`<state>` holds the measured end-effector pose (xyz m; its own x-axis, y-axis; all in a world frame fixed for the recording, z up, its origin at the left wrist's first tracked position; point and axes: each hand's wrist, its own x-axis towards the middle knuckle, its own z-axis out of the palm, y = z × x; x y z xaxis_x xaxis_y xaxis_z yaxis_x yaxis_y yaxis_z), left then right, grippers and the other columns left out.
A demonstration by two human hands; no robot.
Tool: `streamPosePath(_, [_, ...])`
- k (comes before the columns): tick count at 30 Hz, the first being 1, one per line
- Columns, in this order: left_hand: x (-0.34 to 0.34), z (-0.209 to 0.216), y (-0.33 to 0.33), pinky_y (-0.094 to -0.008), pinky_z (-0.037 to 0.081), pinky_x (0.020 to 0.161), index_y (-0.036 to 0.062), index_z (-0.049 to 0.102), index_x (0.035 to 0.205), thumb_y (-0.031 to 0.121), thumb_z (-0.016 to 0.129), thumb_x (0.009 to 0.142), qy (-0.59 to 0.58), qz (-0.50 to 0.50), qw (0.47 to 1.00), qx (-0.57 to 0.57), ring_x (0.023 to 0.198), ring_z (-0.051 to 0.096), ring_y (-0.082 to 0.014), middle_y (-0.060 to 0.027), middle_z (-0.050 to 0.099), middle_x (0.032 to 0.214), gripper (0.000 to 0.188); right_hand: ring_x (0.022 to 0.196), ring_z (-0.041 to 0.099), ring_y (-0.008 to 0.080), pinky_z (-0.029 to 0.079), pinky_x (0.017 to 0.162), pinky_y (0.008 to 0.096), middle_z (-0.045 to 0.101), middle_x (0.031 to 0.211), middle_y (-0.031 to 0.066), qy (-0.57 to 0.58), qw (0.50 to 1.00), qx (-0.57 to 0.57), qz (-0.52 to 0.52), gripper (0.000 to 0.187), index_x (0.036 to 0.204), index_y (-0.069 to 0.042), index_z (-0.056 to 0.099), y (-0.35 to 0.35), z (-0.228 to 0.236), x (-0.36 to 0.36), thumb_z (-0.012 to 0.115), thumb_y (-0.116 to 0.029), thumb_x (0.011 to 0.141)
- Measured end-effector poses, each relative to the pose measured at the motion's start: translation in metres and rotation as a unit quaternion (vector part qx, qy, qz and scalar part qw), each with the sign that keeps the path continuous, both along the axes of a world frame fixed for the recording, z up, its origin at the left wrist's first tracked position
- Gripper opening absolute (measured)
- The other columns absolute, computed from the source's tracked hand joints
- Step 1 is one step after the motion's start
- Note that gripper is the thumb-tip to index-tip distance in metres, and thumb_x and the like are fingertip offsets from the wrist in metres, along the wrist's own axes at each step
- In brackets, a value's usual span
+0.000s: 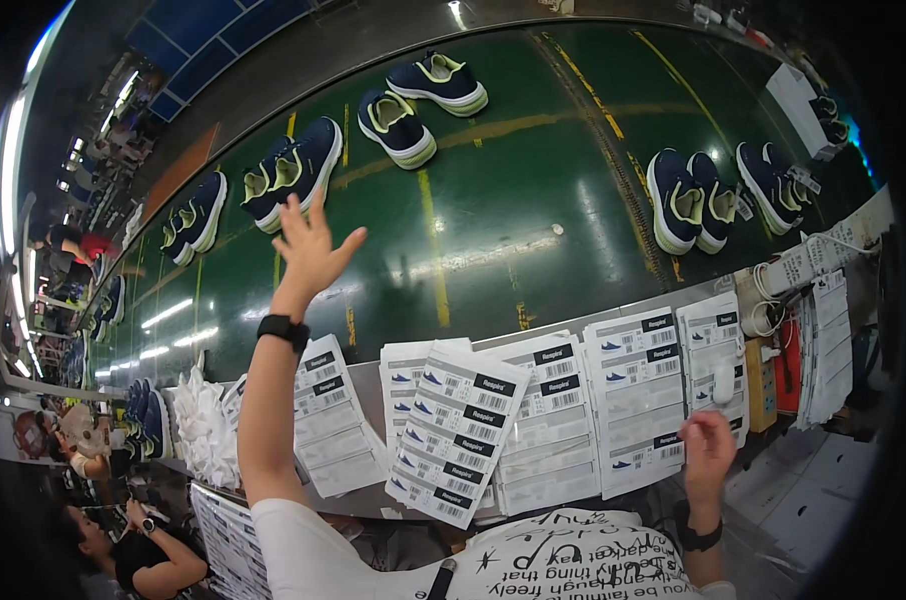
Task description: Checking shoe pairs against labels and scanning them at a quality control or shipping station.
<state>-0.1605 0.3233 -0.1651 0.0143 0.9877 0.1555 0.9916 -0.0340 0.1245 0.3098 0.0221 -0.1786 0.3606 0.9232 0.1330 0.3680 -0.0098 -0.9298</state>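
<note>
My left hand [315,250] reaches over the green conveyor belt [493,210] with its fingers spread and nothing in it. Its fingertips overlap the near edge of a pair of navy running shoes [308,165] with lime lining and white soles; touching or apart, I cannot tell. Down at the right, my right hand [710,448] is curled beside the sheets of printed shoe labels [633,400]; whatever its fingers hold, if anything, is hidden. A small white rounded object [723,383] lies on the labels just beyond it. One loose label sheet [458,430] lies askew on top of others.
More navy shoes stand on the belt: a spread pair [398,130] at the far middle, others [688,205] to the right. Crumpled white paper [206,425] is heaped at the left. A white box [798,110] stands far right. Another person [153,550] sits at lower left.
</note>
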Motion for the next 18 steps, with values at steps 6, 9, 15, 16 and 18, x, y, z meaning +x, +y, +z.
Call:
streamPosePath(6, [0.109, -0.015, 0.126, -0.0744, 0.008, 0.098, 0.0253, 0.009, 0.147, 0.048, 0.071, 0.070, 0.107, -0.052, 0.992, -0.046, 0.138, -0.001, -0.0473, -0.0277, 0.007, 0.149, 0.102, 0.067, 0.061, 0.0275, 0.048, 0.060, 0.0324, 0.063, 0.079, 0.0136, -0.171, 0.962, 0.003, 0.215, 0.019, 0.086, 0.000, 0.065, 0.041, 0.009, -0.040, 0.065, 0.004, 0.068])
streamPosePath(9, [0.128, 0.004, 0.187, -0.0606, 0.027, 0.103, 0.0165, 0.010, 0.147, 0.049, 0.073, 0.067, 0.043, -0.019, 0.979, -0.197, 0.134, 0.022, -0.0479, -0.0292, 0.021, 0.146, 0.107, 0.069, 0.062, 0.0262, 0.049, 0.062, 0.0320, 0.064, 0.079, 0.0130, -0.134, 0.968, -0.032, 0.209, 0.018, 0.087, 0.000, 0.065, 0.046, 0.006, -0.042, 0.064, 0.004, 0.070])
streamPosePath(15, [0.197, 0.027, 0.293, -0.0439, 0.039, 0.101, -0.0042, 0.032, 0.138, 0.052, 0.069, 0.069, -0.136, -0.055, 0.966, -0.214, 0.121, 0.048, -0.0342, -0.0261, 0.046, 0.132, 0.096, 0.072, 0.062, 0.0214, 0.048, 0.067, 0.0291, 0.066, 0.080, 0.0129, -0.017, 0.984, -0.138, 0.111, 0.012, 0.087, 0.004, 0.063, 0.063, 0.002, -0.023, 0.058, 0.003, 0.076])
streamPosePath(16, [0.205, 0.029, 0.301, -0.0401, 0.037, 0.103, 0.0029, 0.035, 0.140, 0.057, 0.065, 0.070, -0.120, -0.035, 0.959, -0.256, 0.126, 0.043, -0.0354, -0.0202, 0.044, 0.137, 0.093, 0.073, 0.062, 0.0209, 0.048, 0.068, 0.0288, 0.066, 0.080, 0.0128, -0.021, 0.982, -0.149, 0.114, 0.013, 0.088, 0.003, 0.063, 0.068, 0.003, -0.021, 0.058, 0.003, 0.076])
streamPosePath(18, [0.204, 0.002, 0.322, -0.0609, 0.026, 0.103, 0.0139, 0.036, 0.141, 0.061, 0.058, 0.075, -0.043, 0.017, 0.974, -0.223, 0.133, 0.033, -0.0357, -0.0102, 0.038, 0.143, 0.083, 0.073, 0.062, 0.0213, 0.048, 0.068, 0.0290, 0.066, 0.081, 0.0129, -0.028, 0.982, -0.135, 0.128, 0.013, 0.088, 0.003, 0.063, 0.073, 0.006, -0.019, 0.058, 0.003, 0.076])
